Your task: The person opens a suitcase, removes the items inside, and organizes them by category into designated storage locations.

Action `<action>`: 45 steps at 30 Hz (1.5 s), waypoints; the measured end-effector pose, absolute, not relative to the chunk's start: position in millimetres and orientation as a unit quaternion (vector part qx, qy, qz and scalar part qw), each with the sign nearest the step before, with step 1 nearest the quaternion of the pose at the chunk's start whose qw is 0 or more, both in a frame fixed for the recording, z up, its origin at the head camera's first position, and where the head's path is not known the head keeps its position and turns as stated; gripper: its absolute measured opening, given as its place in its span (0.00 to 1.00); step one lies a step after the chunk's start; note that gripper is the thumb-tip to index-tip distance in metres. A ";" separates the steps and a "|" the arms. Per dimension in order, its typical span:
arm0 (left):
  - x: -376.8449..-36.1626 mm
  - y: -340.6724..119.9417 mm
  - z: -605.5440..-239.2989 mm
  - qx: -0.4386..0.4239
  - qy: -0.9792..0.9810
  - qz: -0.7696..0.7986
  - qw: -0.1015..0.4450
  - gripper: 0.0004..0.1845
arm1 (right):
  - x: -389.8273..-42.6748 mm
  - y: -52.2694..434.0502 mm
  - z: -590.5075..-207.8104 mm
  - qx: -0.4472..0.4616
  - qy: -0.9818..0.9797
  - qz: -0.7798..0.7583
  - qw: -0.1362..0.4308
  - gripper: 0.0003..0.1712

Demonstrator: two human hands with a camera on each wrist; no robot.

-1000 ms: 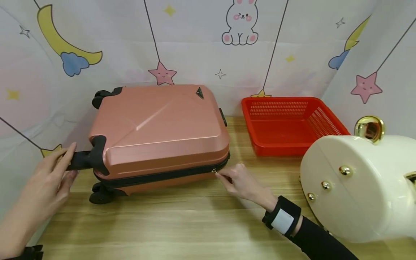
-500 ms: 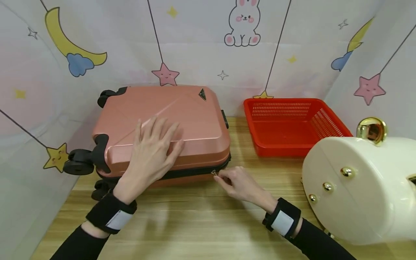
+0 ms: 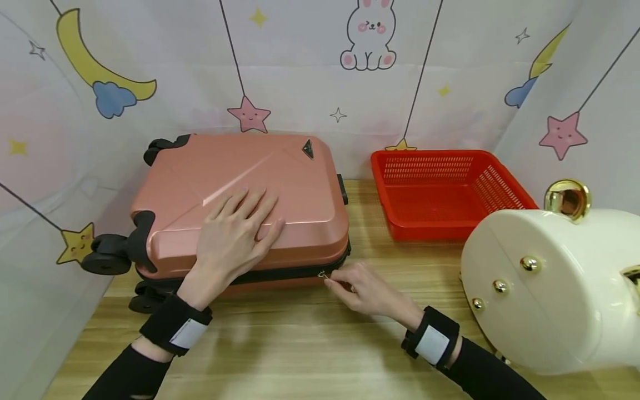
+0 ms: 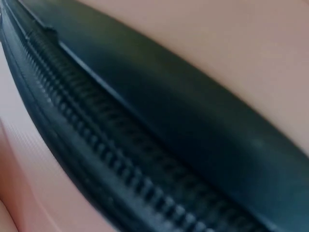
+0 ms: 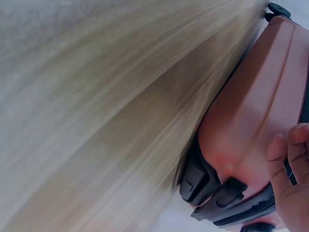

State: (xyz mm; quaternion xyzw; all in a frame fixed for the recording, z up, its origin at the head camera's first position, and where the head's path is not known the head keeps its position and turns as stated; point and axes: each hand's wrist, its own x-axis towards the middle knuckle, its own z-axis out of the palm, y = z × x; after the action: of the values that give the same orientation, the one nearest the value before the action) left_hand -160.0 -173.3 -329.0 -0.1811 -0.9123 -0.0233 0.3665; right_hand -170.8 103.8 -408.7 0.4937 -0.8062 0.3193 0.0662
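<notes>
The right grip (image 3: pixel 357 289) is pinched on the small metal zipper pull (image 3: pixel 322 274) at the front right corner of the pink suitcase (image 3: pixel 240 183), fingers curled tight round it. The left grip (image 3: pixel 235 230) is released, its palm and straight fingers lying flat on the lid near the front edge.

The suitcase lies on its side on the desk (image 3: pixel 310 344), long axis running left to right, wheels (image 3: pixel 102 261) at the far left. The black zipper track (image 3: pixel 280 271) runs along the front face, stretching leftward from the pull toward the wheel end; in the left wrist view its teeth (image 4: pixel 120 159) look closed.

So the pull sits at the right end of that run, directly in the right hand, with the left hand above the track's middle.

A red basket (image 3: pixel 450 191) stands to the right, well apart, beside a white case (image 3: pixel 545 289).
</notes>
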 end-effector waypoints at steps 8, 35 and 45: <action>-157.2 -175.9 -327.2 -0.200 -0.909 -0.033 0.365 0.43 | -186.7 132.0 -403.4 0.501 -0.795 0.318 0.122 0.22; -129.7 -322.9 -347.6 0.100 -0.795 -0.245 0.545 0.24 | -195.7 142.0 -397.5 0.486 -0.811 0.322 0.039 0.24; -141.9 -358.5 -351.5 -0.055 -0.803 -0.263 0.532 0.23 | -181.2 130.5 -399.8 0.539 -0.785 0.305 0.026 0.21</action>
State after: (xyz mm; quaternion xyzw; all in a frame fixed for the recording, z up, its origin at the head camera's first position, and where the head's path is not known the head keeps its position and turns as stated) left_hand -141.9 -358.5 -351.5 -0.0548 -0.8030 -0.2631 0.5320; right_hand -181.2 130.5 -399.8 0.5391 -0.7845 0.3052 0.0259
